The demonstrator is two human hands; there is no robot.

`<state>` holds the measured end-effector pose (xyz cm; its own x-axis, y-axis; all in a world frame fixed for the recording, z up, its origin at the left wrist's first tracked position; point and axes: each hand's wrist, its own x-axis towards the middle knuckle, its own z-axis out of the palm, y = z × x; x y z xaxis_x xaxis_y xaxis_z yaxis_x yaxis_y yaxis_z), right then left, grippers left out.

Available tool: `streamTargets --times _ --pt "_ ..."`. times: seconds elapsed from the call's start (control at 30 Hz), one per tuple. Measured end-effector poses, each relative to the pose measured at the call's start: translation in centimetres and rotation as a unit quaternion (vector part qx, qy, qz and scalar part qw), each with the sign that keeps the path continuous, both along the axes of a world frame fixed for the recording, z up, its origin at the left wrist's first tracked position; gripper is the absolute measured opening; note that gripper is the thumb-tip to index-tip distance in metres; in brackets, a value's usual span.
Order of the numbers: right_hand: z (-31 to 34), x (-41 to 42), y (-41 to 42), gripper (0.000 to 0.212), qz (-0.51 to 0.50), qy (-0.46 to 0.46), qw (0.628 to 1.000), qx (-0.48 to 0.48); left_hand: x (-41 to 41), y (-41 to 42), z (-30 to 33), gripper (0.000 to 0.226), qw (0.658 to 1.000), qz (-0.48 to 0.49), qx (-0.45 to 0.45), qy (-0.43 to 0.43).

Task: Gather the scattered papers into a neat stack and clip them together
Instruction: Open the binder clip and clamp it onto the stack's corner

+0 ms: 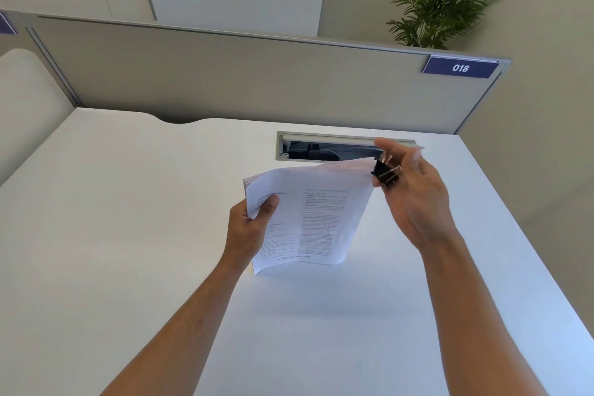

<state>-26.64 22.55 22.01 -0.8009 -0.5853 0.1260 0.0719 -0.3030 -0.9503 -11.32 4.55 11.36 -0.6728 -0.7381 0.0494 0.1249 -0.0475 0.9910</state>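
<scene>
White desk (128,202); hands raised, papers (308,212) clip (385,173).

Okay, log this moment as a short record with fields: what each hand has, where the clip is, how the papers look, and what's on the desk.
left hand: left hand grips the paper stack at its left edge, held up off the desk
right hand: right hand pinches the black binder clip
clip position: at the stack's top right corner; whether it already bites the sheets cannot be told
papers: gathered, printed side up, slightly curved
desk: white desk, open cable tray at the back
background: divider panel with a 018 label, plant
</scene>
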Motion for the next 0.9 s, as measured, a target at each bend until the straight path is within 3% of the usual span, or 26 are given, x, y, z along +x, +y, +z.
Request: streamTargets --times 0.13,0.27,0.5,0.9 --pt "2.2 0.9 -1.7 0.042 0.016 0.159 0.985 0.067 0.0 0.0 -0.1 0.013 1.0 -0.004 0.001 0.002" --pt "4.0 1.9 -3.8 0.052 0.049 0.207 0.975 0.068 0.1 0.0 -0.1 0.007 1.0 -0.002 0.0 0.002" --pt "4.3 4.1 -8.6 0.045 0.165 0.279 0.936 0.136 0.1 -0.1 -0.1 0.01 1.0 -0.001 -0.008 0.006" --pt "6.0 4.2 -10.4 0.036 0.157 0.443 0.845 0.255 0.2 -0.2 0.2 0.01 1.0 -0.016 -0.006 0.009"
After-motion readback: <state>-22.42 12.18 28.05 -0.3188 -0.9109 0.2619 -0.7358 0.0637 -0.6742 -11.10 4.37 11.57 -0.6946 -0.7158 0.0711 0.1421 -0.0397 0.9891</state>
